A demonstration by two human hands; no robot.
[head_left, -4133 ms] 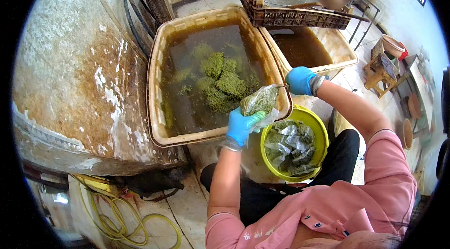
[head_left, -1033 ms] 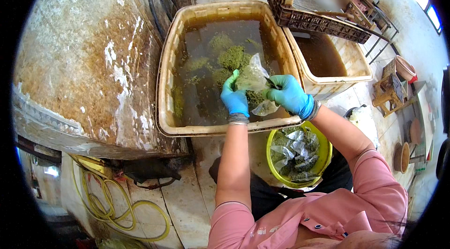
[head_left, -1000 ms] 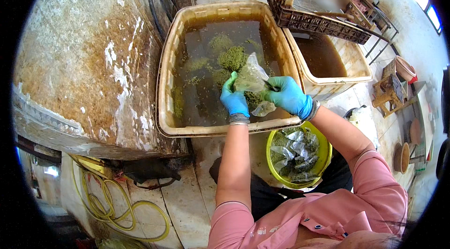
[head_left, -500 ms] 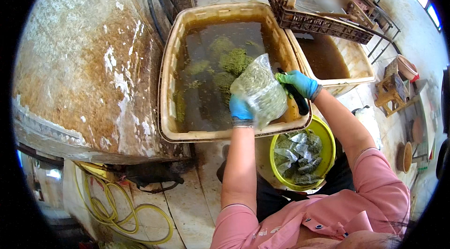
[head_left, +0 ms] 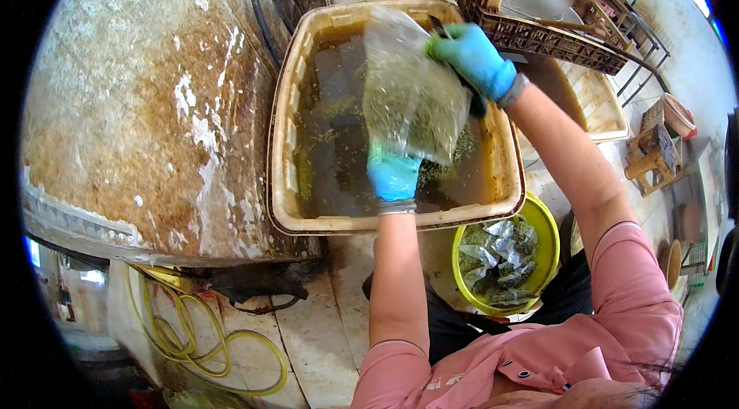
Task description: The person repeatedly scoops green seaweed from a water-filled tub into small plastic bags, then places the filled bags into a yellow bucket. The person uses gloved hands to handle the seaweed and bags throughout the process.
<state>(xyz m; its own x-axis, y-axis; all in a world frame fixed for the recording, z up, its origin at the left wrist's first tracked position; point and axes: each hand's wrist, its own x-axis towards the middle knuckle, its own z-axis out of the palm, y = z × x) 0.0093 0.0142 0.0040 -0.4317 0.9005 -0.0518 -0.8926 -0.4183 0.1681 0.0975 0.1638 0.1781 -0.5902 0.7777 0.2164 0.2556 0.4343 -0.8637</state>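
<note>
A clear plastic bag [head_left: 412, 90], wet and streaked with pale green bits, is held up over a cream tub [head_left: 286, 178] of murky brown water. My left hand [head_left: 395, 175], in a blue glove, grips the bag's lower edge. My right hand [head_left: 473, 59], gloved in blue with green stains, is closed round a dark tool at the bag's upper right side; its tip [head_left: 438, 26] sticks out, but its kind is unclear. Green plant-like bits [head_left: 443, 169] float in the water, partly hidden behind the bag.
A yellow-green bucket [head_left: 550, 243] of green-filled plastic bags [head_left: 500, 255] stands on the floor before me. At right is a second tub [head_left: 604, 105] with a brown crate [head_left: 539, 36] over it. A stained wall block [head_left: 154, 101] and yellow hose [head_left: 173, 324] are at left.
The bag has been lifted higher over the tub and now looks longer and flatter. My right hand has moved up and left with the dark tool; my left hand has shifted slightly left.
</note>
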